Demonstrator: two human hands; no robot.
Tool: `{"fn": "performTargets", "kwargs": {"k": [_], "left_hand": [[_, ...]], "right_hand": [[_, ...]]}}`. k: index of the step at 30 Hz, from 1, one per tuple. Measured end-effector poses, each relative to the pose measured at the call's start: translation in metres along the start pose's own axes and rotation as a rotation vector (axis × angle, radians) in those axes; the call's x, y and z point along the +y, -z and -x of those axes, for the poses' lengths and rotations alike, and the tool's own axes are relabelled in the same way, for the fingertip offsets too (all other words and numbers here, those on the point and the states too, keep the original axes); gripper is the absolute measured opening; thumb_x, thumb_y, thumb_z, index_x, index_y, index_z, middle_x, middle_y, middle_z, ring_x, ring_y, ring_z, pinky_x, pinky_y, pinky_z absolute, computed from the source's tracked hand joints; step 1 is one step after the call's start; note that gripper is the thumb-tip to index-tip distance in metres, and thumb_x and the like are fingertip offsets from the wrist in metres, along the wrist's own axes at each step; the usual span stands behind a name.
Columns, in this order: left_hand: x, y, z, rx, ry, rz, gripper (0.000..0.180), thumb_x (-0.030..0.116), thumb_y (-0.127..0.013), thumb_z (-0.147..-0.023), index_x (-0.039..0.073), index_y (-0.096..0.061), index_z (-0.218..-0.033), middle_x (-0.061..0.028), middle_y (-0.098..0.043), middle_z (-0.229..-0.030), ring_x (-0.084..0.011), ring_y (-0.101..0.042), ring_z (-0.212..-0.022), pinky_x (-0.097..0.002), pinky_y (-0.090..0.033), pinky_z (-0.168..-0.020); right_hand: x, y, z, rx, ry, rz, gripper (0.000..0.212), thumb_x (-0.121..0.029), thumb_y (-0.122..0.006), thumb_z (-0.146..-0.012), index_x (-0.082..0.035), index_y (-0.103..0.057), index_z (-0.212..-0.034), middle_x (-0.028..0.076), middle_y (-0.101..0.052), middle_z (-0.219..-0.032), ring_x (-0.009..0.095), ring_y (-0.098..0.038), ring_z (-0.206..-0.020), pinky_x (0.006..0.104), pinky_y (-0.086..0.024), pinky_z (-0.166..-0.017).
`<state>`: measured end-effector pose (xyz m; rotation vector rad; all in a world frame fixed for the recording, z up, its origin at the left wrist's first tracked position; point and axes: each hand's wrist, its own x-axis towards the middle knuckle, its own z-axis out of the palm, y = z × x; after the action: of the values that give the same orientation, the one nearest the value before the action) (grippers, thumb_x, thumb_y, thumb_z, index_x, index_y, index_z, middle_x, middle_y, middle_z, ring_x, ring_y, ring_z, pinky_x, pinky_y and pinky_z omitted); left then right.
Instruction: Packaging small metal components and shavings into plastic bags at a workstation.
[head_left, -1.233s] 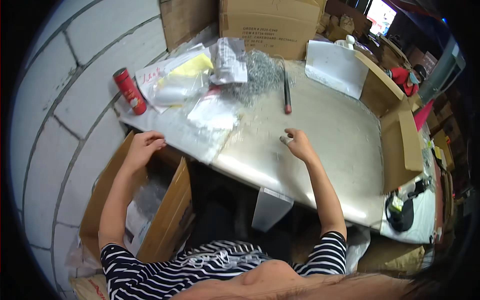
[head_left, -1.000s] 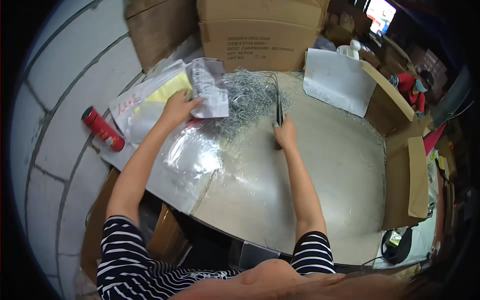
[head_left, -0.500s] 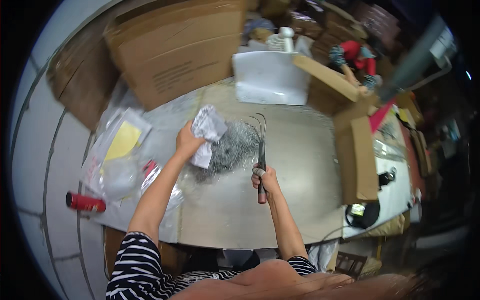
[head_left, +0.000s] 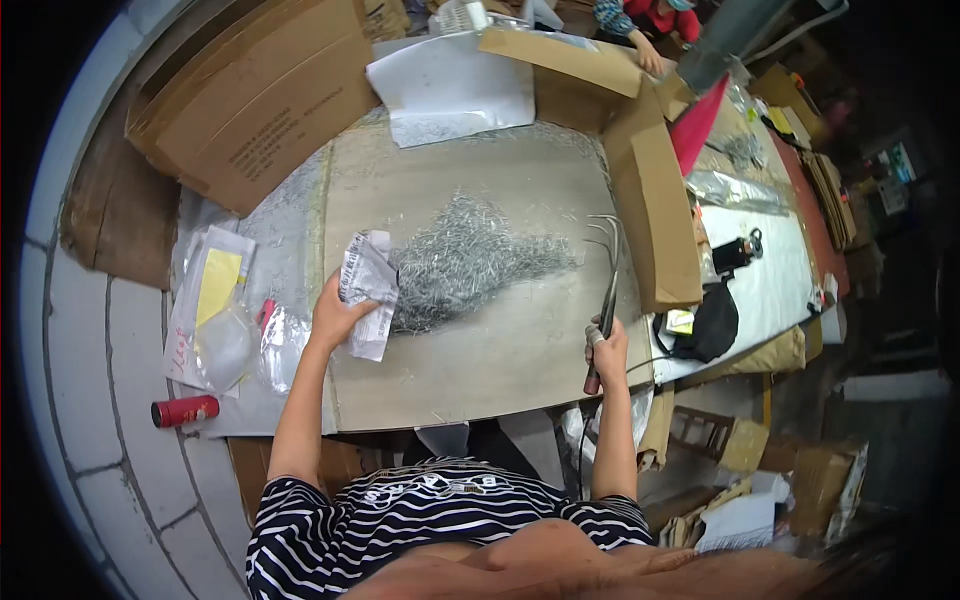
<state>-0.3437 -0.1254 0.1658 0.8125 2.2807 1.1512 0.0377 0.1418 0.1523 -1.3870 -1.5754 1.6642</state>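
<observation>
My left hand [head_left: 338,318] is closed around a folded, creased sheet of printed paper [head_left: 368,290], held upright at the left edge of a pile. That pile [head_left: 460,265] is a heap of small, thin, shiny metal pieces, like pins or nails, spread over the middle of the table. My right hand [head_left: 607,350] grips the handle of a small hand rake [head_left: 609,290] at the table's right side. The rake has a dark shaft and several thin curved metal tines, which point up and left, apart from the heap's right tip.
Cardboard walls [head_left: 655,200] and a large carton [head_left: 260,100] border the table [head_left: 470,385]. A white sheet [head_left: 455,90] leans at the back. Plastic bags [head_left: 285,350] and a red cylinder [head_left: 185,411] lie left. Beyond the back right is another person's hand [head_left: 648,55].
The view has shifted. My right hand has carried the rake rightward, away from the heap. My left hand with the paper has drawn back from over the heap to its left edge.
</observation>
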Motion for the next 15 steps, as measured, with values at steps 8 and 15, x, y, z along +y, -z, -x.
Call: {"fn": "performTargets", "kwargs": {"k": [8, 15], "left_hand": [[0.013, -0.09, 0.023, -0.164, -0.261, -0.437, 0.103, 0.029, -0.085, -0.06, 0.004, -0.031, -0.144, -0.0252, -0.027, -0.149, -0.0438, -0.038, -0.131, -0.0434, -0.037, -0.107], [-0.036, -0.037, 0.054, 0.036, -0.053, -0.058, 0.076, 0.014, -0.078, -0.063, 0.001, -0.049, -0.132, -0.0207, -0.061, -0.119, -0.0311, -0.059, -0.113, -0.0367, -0.046, -0.096]], "right_hand": [[0.089, -0.03, -0.022, 0.043, 0.072, 0.196, 0.012, -0.007, -0.061, -0.085, -0.004, -0.052, -0.093, 0.001, -0.05, -0.061, 0.011, -0.048, -0.044, 0.0286, -0.038, -0.039], [0.087, -0.039, -0.017, -0.227, 0.018, 0.249, 0.01, -0.007, -0.058, -0.086, -0.003, -0.052, -0.093, 0.002, -0.049, -0.06, 0.011, -0.047, -0.043, 0.0283, -0.038, -0.039]]}}
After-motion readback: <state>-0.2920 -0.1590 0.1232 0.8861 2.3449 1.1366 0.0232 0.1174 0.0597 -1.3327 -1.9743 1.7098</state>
